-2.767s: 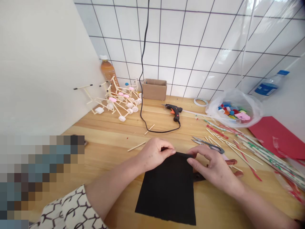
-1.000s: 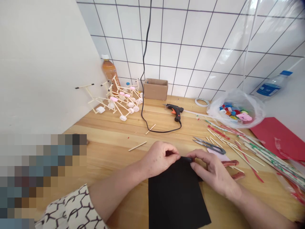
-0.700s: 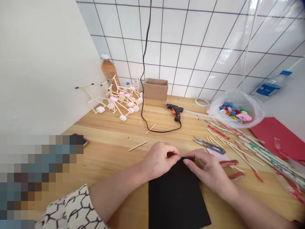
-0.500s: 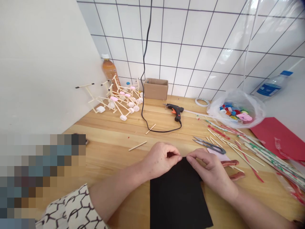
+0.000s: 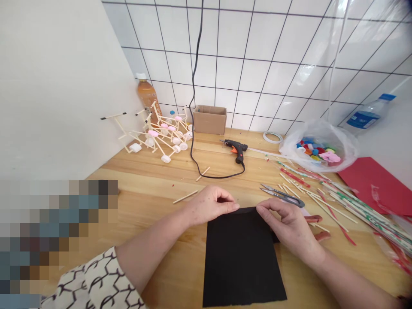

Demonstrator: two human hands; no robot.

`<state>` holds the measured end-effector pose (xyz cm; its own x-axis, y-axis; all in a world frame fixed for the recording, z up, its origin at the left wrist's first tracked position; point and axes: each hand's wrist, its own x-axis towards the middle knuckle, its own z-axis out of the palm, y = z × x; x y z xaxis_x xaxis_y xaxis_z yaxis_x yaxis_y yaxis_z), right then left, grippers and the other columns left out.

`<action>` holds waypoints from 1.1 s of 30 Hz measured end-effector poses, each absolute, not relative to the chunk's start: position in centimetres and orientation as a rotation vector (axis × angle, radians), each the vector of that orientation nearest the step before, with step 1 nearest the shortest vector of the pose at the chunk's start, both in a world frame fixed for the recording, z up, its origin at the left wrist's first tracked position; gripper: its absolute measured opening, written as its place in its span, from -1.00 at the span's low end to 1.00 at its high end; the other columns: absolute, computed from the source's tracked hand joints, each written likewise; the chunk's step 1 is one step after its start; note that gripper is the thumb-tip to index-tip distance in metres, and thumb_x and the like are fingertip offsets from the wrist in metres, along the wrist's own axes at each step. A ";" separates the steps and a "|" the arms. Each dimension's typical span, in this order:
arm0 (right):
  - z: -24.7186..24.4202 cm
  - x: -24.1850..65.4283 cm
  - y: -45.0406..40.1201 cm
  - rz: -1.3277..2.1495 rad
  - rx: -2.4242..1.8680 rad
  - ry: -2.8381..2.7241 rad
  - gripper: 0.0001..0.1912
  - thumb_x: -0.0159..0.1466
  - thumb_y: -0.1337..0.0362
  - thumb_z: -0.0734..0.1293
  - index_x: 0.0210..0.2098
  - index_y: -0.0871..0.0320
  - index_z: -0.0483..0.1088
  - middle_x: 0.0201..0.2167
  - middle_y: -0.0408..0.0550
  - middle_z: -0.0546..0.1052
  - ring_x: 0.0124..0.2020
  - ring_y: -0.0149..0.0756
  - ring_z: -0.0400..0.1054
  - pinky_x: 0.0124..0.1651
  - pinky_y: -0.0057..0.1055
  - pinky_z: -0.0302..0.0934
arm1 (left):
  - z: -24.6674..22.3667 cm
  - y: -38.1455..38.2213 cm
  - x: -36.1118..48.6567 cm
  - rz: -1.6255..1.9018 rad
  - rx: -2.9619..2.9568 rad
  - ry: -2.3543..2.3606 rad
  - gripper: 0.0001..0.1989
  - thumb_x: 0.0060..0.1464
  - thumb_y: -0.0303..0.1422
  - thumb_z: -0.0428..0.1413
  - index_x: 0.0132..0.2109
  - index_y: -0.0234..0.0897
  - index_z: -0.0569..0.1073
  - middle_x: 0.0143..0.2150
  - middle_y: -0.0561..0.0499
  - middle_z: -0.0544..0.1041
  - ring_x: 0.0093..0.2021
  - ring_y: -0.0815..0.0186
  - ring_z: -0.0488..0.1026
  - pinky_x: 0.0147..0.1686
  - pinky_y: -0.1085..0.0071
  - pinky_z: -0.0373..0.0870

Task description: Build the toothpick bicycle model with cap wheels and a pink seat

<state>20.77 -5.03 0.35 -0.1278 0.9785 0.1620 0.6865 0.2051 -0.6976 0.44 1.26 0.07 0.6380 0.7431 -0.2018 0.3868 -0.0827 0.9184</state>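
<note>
A sheet of black paper (image 5: 242,257) lies before me on the wooden table, its far edge turned up in a narrow strip. My left hand (image 5: 216,206) pinches that far edge between thumb and fingers. A little to the right, my right hand (image 5: 286,221) pinches the same edge near its right end. Under my right hand, a further bit of black shows beside the sheet. Past my right hand lie grey thread snips (image 5: 285,196) with their blades apart, and reddish-brown handles (image 5: 313,219) partly covered by the hand.
A black glue gun (image 5: 236,149) lies mid-table, its cord (image 5: 193,107) trailing. Stick frames with white and pink caps (image 5: 165,135) stand back left beside a drink bottle (image 5: 147,94) and cardboard box (image 5: 210,120). At right are thin sticks (image 5: 309,195), red paper (image 5: 378,182) and a bag of caps (image 5: 318,148).
My hands have moved apart along the far edge, the left one leftward and slightly up. The sheet has shifted away from me, so its near edge now shows.
</note>
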 end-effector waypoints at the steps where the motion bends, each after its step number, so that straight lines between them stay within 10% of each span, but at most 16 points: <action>1: 0.4 20.8 -5.1 0.616 -1.545 -1.884 -0.70 0.26 0.17 0.19 -0.51 0.14 0.41 -0.57 -0.12 0.48 -0.50 -0.34 0.34 -0.40 -0.43 0.21 | 0.1 1.2 0.5 0.387 1.694 0.935 -0.72 -0.01 -0.20 0.08 -0.36 -0.34 0.53 -0.44 0.02 0.49 -0.44 0.38 0.36 -0.45 0.51 0.24; 33: -0.3 21.9 -4.7 0.539 -1.547 -1.745 -0.72 0.22 0.13 0.23 -0.50 0.14 0.43 -0.55 -0.12 0.48 -0.49 -0.30 0.37 -0.44 -0.44 0.21 | -0.6 2.2 0.2 0.499 1.597 0.982 -0.77 -0.04 -0.24 0.12 -0.42 -0.34 0.52 -0.44 0.02 0.52 -0.40 0.36 0.41 -0.37 0.48 0.26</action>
